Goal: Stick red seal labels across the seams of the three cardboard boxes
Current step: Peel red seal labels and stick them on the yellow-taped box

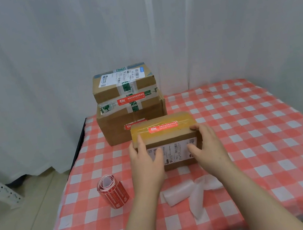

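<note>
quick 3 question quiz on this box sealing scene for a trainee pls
1. True or false: the front cardboard box already has a red seal label on its top.
2. Where is the roll of red labels? A) on the checked tablecloth, left of the left hand; B) on the floor; C) inside a box.
3. How many boxes make up the stack of boxes behind the front one?

Key: 1 true; 2 A; 3 two.
</note>
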